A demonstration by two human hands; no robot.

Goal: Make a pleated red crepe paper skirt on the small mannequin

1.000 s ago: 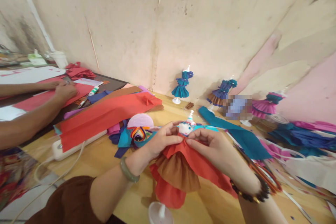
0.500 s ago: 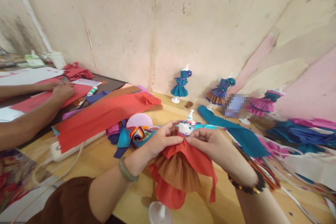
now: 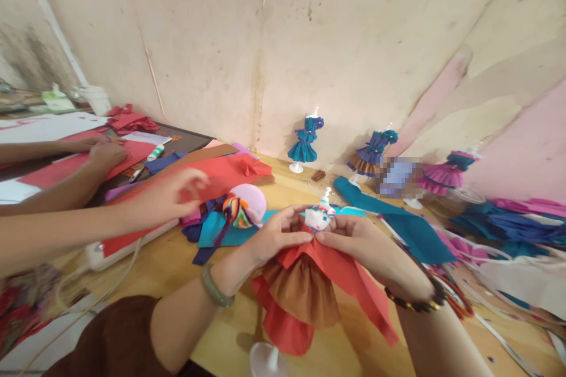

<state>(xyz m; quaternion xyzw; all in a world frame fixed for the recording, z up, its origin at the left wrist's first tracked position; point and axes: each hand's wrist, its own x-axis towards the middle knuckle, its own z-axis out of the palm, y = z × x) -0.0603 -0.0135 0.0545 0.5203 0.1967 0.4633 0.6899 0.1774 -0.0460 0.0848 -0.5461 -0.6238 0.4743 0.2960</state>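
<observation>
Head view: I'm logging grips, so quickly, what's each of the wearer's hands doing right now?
Left hand: closed, holding red cloth against the small mannequin.
Right hand: closed, holding the same red cloth.

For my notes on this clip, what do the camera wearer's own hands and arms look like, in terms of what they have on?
Both the left hand and right hand are ungloved. The left arm has a loose brown sleeve and a smooth greyish-green bangle. The right wrist has a dark beaded bracelet with gold-coloured accents; no right sleeve shows.
</observation>
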